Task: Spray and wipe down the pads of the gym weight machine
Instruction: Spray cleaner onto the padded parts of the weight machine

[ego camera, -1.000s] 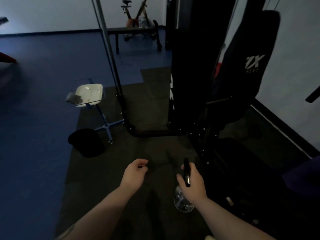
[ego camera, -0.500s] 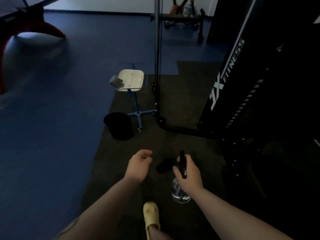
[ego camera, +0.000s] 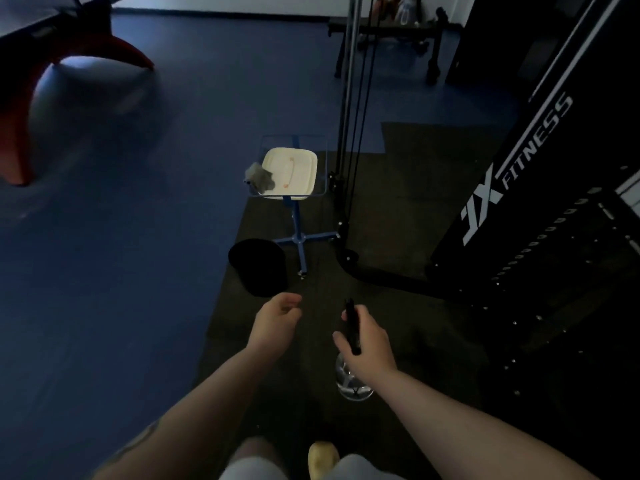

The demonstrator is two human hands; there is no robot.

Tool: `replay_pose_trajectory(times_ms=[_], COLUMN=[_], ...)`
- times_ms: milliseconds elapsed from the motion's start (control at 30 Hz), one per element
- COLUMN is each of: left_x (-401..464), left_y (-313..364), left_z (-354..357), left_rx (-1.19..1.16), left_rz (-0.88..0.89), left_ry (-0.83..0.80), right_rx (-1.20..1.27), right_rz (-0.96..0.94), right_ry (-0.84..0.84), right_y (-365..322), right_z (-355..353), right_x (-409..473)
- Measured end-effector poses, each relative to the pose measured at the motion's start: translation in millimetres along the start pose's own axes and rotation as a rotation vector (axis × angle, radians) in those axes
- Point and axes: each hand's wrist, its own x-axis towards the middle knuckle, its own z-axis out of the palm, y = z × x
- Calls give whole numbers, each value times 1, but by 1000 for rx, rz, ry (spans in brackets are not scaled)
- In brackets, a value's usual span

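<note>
**Spray bottle in the right hand, cloth waiting on the stand**

The right hand (ego camera: 369, 336) sits in the lower centre of the frame, its fingers curled round the black trigger head of a spray bottle (ego camera: 352, 377); the clear, rounded body of the bottle hangs below the wrist. The left hand (ego camera: 277, 322) is just to its left, holding nothing, its fingers loosely curled and relaxed; the two hands are near each other but apart. Above them, at the middle of the frame, a grey cloth (ego camera: 259, 179) lies crumpled at the left edge of a white tray (ego camera: 298, 164); the tray rests on a small surface with a blue stand (ego camera: 298, 230). A black bin (ego camera: 258, 266) stands on the floor just left of the stand's foot. The weight machine (ego camera: 540, 188) fills the right side of the frame, dark, with white "JX FITNESS" lettering; its pads cannot be made out in the gloom. A grey exercise ball (ego camera: 86, 84) sits in the upper left; a yellow shoe (ego camera: 322, 457) shows at the bottom edge.
</note>
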Motion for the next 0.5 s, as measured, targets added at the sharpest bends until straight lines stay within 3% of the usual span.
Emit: replay_pose_trajectory(times_ms=[233, 500], left_x=[71, 184], left_y=[13, 17], left_z=[-47, -131], left_rx=[-40, 59], left_rz=[-15, 12], left_ry=[-16, -161], right_rx=[-37, 64], right_rz=[26, 218], right_ry=[22, 250], right_y=[-40, -100], right_z=[20, 77], right_x=[69, 157])
